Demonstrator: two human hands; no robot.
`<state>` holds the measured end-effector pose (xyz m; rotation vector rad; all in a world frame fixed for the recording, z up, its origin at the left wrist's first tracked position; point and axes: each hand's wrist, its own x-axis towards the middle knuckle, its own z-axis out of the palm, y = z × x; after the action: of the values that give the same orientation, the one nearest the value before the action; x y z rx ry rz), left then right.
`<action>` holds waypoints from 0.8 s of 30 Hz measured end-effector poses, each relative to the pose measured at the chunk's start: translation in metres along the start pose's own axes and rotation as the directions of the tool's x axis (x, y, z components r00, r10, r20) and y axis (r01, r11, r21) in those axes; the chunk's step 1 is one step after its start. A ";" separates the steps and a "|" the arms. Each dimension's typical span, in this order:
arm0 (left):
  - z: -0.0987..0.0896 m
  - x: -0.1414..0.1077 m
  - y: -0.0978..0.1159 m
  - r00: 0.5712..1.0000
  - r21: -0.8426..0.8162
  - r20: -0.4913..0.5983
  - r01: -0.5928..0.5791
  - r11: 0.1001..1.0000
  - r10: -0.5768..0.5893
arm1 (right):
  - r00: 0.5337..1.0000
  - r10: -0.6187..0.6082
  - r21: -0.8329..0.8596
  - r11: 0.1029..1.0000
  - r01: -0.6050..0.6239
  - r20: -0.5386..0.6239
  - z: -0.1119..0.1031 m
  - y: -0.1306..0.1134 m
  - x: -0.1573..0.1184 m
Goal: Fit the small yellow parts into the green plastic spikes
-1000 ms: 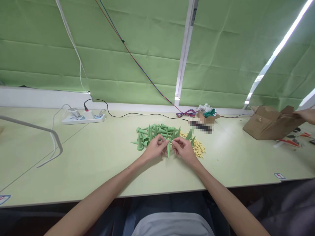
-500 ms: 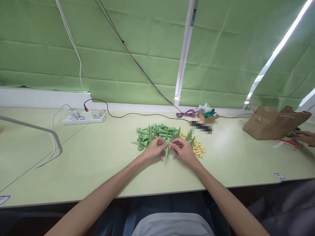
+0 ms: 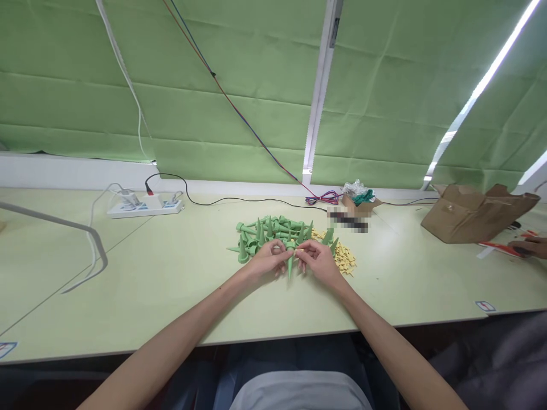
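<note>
Between the thumb and fingers of my left hand (image 3: 268,257) is a green plastic spike (image 3: 290,269), its point aimed down toward me. My right hand (image 3: 317,259) is pinched close against the spike's upper end, with a small yellow piece (image 3: 301,250) at its fingertips, mostly covered by them. Just behind both hands lies a heap of similar green spikes (image 3: 280,225), some standing point up and others on their sides. A pile of small yellow plastic pieces (image 3: 345,259) spreads beside my right hand.
A white power strip (image 3: 145,208) with plugs sits at the back left. Behind the heap are a small open carton (image 3: 361,206) and a pixelated dark object (image 3: 348,220). A brown cardboard box (image 3: 474,213) stands at right, near another person's hand (image 3: 534,247) and a red item.
My hands stay almost in place around the green spike, with a slight shift of the right fingertips. At far right, the other person's hand has moved lower, onto the red item.
</note>
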<state>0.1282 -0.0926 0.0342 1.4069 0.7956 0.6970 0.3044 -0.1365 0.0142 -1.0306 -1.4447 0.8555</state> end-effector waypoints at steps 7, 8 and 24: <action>0.002 -0.003 0.006 1.000 -0.107 0.009 -0.006 0.994 0.007 | 1.000 0.003 0.038 0.999 -0.003 -0.010 0.000 0.002 0.000; 0.003 -0.004 0.007 1.000 -0.101 0.008 -0.012 0.995 0.013 | 1.000 0.007 0.045 0.999 -0.007 -0.007 0.000 0.002 0.000; 0.009 -0.011 0.011 0.954 0.280 -0.036 -0.277 0.919 0.298 | 0.999 0.038 0.078 0.996 -0.038 0.011 -0.001 0.000 0.000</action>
<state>0.1292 -0.1061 0.0464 1.7798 0.7740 0.8992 0.3052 -0.1367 0.0145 -0.9993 -1.3931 0.9384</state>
